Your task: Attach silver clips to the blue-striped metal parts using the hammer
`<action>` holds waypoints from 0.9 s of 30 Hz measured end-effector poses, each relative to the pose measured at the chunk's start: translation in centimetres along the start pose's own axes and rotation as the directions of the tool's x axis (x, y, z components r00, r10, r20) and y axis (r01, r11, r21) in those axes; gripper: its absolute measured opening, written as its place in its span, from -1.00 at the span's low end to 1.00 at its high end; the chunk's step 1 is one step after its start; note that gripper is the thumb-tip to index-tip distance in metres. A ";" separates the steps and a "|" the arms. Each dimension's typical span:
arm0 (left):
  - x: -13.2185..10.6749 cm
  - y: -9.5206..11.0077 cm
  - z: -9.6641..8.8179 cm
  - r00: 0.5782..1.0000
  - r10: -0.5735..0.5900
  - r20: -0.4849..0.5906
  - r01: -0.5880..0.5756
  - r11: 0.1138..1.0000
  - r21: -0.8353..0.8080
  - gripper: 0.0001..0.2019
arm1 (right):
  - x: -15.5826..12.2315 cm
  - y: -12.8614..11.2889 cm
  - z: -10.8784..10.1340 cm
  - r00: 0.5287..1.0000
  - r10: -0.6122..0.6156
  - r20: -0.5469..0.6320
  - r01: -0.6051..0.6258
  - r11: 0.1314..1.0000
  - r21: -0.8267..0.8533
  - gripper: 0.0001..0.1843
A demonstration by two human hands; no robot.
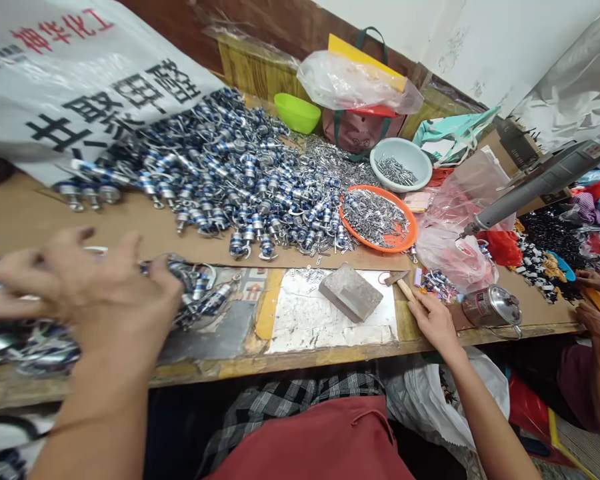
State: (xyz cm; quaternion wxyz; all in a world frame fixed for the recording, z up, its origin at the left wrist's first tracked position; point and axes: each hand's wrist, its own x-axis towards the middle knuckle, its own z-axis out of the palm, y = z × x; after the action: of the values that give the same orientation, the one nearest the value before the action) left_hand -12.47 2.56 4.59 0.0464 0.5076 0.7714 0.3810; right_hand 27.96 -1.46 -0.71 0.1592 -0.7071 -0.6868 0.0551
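Observation:
My right hand (436,320) is closed around the wooden handle of a small hammer (397,279), its metal head resting near the right edge of a white board (295,320). Just left of the hammer a grey metal block (351,292) sits on that board, with small flat metal pieces (310,277) behind it. My left hand (97,283), blurred by motion, is spread open above blue-and-silver cylindrical parts with curved white hooks (200,293) along the bench's near edge. Nothing shows between its fingers.
Behind lies a big heap of the same blue-and-silver parts (250,167), partly under a white printed sack (95,73). An orange plate (411,233) and a pale bowl (380,148) hold metal pieces. An electric screwdriver (535,187) hangs at right, above a metal mug (485,310). Another person's hands (597,327) are far right.

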 end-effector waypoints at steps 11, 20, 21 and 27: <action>3.6 2.0 4.4 0.861 -0.082 0.501 -0.067 0.960 0.271 -0.39 | 7.0 -9.0 0.7 0.919 -0.378 -0.111 0.392 0.908 0.147 -0.77; 3.5 1.0 3.9 0.870 -0.049 0.490 -0.072 0.972 0.226 -0.52 | 13.6 -13.0 3.4 0.724 -0.589 0.359 0.676 0.710 -0.196 -0.78; 3.4 1.1 3.9 0.865 -0.021 0.501 -0.105 0.969 0.222 -0.54 | 13.6 -13.1 3.4 0.711 -0.590 0.381 0.689 0.693 -0.211 -0.77; 2.7 1.5 4.1 0.949 0.039 0.311 -0.091 0.984 0.156 -0.51 | 13.1 -13.7 3.1 0.703 -0.544 0.459 0.697 0.656 -0.289 -0.70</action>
State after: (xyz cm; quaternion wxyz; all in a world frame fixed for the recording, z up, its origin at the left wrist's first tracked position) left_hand -10.73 7.30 3.51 0.1102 0.5878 0.7670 0.2325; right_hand 14.67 12.03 2.30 -0.1149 -0.4210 -0.8987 -0.0428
